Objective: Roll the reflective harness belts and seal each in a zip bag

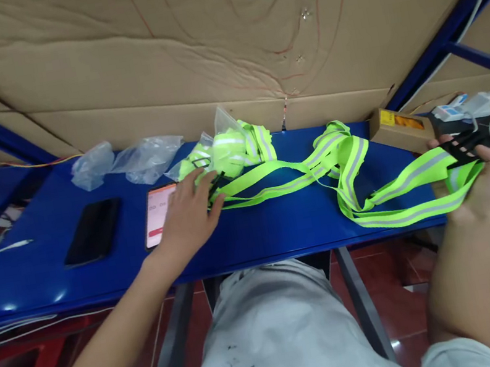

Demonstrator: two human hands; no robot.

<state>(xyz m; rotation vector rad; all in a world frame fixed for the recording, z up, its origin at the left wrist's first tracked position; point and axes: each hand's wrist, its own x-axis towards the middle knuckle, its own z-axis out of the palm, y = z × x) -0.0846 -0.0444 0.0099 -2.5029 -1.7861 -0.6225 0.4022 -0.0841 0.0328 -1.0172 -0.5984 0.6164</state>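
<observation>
A long neon-yellow reflective strap (401, 217) with a grey stripe lies loosely looped across the blue table. At the right, my right hand (485, 187) is closed round one end of it, by a black plastic buckle (461, 148). My left hand (188, 208) is open, palm down with fingers spread, partly covering a lit phone (154, 217). Its thumb and forefinger are beside the strap's left end and a black fitting (216, 182); whether they touch it is unclear. Behind it sit more folded yellow straps (261, 143), partly in a clear plastic bag (225, 125).
Clear plastic bags (146, 156) lie along the back of the blue table (263, 237). A dark phone (93, 231) rests at the left, near a white cable (6, 247). A cardboard box (400, 129) stands at the back right. Cardboard panelling (159, 66) rises behind.
</observation>
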